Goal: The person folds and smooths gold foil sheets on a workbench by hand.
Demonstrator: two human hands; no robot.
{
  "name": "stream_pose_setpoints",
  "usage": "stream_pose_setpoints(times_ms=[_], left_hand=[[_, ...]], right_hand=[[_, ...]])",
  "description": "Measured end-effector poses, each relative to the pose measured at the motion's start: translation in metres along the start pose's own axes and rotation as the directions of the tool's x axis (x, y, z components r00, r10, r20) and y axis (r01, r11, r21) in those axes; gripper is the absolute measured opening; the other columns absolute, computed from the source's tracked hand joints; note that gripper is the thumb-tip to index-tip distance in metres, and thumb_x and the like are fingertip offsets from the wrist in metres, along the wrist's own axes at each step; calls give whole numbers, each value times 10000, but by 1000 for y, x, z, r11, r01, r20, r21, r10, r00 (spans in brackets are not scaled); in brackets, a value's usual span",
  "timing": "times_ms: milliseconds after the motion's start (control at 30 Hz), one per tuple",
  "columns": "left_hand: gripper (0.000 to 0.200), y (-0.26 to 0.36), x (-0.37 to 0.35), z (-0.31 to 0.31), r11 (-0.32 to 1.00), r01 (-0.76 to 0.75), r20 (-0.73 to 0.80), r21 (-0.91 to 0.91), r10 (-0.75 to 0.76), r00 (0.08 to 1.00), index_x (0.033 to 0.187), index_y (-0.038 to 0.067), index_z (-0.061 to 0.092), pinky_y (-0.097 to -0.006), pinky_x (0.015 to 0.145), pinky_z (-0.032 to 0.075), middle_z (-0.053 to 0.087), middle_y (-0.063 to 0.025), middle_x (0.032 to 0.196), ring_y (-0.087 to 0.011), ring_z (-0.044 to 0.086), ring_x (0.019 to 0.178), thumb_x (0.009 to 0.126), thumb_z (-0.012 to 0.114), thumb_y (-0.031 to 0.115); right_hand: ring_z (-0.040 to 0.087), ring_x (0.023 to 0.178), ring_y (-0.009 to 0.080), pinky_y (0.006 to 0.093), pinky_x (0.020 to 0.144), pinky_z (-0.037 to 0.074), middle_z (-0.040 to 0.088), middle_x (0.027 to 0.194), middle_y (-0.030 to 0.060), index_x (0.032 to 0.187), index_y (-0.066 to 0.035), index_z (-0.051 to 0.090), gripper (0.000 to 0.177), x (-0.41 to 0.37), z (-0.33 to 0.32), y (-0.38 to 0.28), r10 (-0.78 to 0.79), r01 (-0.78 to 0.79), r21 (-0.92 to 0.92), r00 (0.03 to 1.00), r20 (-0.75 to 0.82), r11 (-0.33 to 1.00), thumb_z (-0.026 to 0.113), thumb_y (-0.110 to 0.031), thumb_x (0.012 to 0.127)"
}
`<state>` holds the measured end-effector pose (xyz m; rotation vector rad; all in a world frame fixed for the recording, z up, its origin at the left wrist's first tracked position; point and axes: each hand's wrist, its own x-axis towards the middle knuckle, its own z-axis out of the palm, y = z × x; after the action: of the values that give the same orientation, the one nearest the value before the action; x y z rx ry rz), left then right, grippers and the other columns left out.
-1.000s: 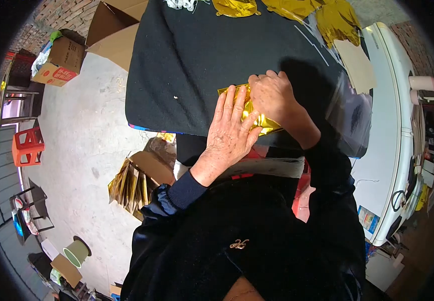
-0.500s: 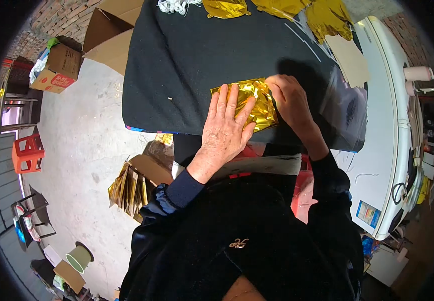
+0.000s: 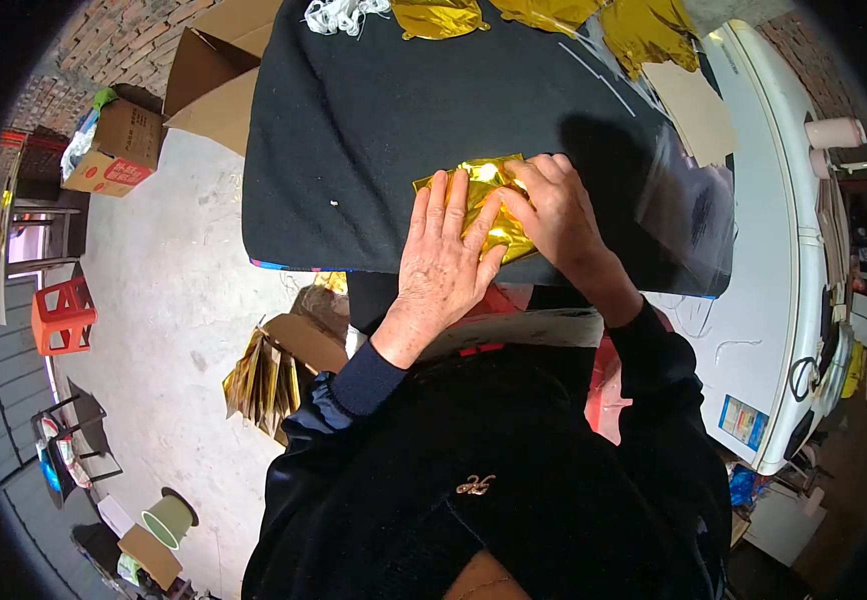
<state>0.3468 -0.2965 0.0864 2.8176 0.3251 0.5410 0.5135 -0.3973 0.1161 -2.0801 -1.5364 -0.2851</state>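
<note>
A shiny, crinkled gold foil piece, folded into a rough rectangle, lies near the front edge of the black-covered table. My left hand rests flat on its left part, fingers stretched out and slightly spread. From the right, my right hand bends over the foil, with thumb and forefinger closed on its right part. The foil's right edge is hidden under that hand. The fingers of both hands are close together over the gold surface.
Flat gold foil pieces, white string and thin white sticks lie along the far side. Clear plastic and a beige card are at right, beside a white appliance. A carton of folded gold pieces stands left below.
My right hand has moved left and inward over the foil, from its upper right edge, covering more of it. My left hand stays flat in nearly the same place.
</note>
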Motion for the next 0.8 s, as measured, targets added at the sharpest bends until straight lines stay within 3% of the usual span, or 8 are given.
stream_pose_setpoints(times_ms=[100,400,600,700,800], left_hand=[[619,0,0,0,1000,6,-5,-13,-6,1000,1525,110,491,-562,1253,217,365,-275,1591,-459,298,1507,1002,566,432],[661,-1,0,1,1000,0,-13,-29,-1,1000,1563,108,435,-567,1249,224,357,-278,1595,-464,299,1505,1003,565,435],[674,-2,-1,2,999,3,-28,-48,-4,1000,1572,99,422,-571,1244,235,354,-281,1595,-469,310,1499,1009,558,444],[678,-2,-1,3,998,6,-28,-55,-8,1000,1573,93,420,-571,1243,236,357,-282,1593,-468,316,1497,1012,554,448],[677,-2,-1,3,999,9,-28,-48,-10,1000,1572,91,423,-570,1244,234,358,-282,1594,-464,314,1501,1014,551,451]], right_hand=[[619,917,299,415,812,524,670,954,132,1032,30,737,238,-2,11,2,-23,22,-42,1000,-15,999,749,-139,865],[669,789,377,465,747,543,682,811,164,854,-30,647,114,16,17,11,81,-85,182,996,33,980,633,-117,927],[695,824,418,507,717,555,698,843,194,888,-22,583,126,20,16,13,163,-212,288,969,185,934,596,-121,966],[689,824,406,426,722,548,682,882,204,949,-2,596,85,24,12,15,198,-281,352,947,255,893,602,-81,982],[688,819,403,422,725,550,676,869,203,957,0,599,88,22,19,26,121,-213,425,965,235,880,607,-84,982]])
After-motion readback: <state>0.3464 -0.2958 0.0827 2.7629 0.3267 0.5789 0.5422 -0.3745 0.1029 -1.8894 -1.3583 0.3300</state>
